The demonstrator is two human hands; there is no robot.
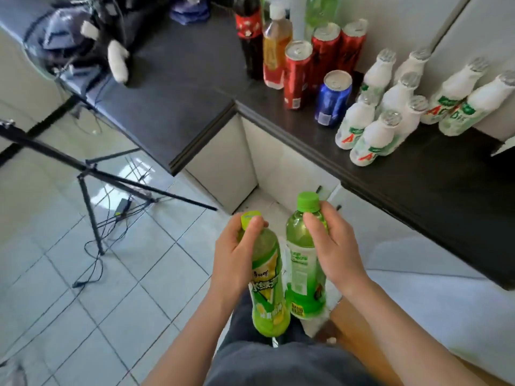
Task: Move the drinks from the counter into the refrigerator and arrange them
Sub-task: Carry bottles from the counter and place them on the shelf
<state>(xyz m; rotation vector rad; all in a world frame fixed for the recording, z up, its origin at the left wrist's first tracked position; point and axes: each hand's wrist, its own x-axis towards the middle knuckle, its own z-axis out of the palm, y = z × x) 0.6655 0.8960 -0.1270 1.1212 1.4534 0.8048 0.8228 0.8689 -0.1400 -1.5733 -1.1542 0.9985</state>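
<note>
My left hand (237,254) grips a green tea bottle with a yellow-green label (269,302) by its neck, low in front of my body. Beside it, my right hand (331,246) holds a second green bottle with a green cap (305,263) near its shoulder. Both bottles hang upright over the floor, apart from the dark counter (418,196). On the counter stand three red cans (296,76), a blue can (333,98), a cola bottle (249,34), an orange tea bottle (274,48), a pale green bottle (320,12) and several small white milk-drink bottles (379,129). No refrigerator is in view.
The counter makes an L-shaped corner with white cabinets (278,168) below. A black tripod (92,188) with cables stands on the tiled floor at left. Bags and a plush item (117,57) lie on the far left counter.
</note>
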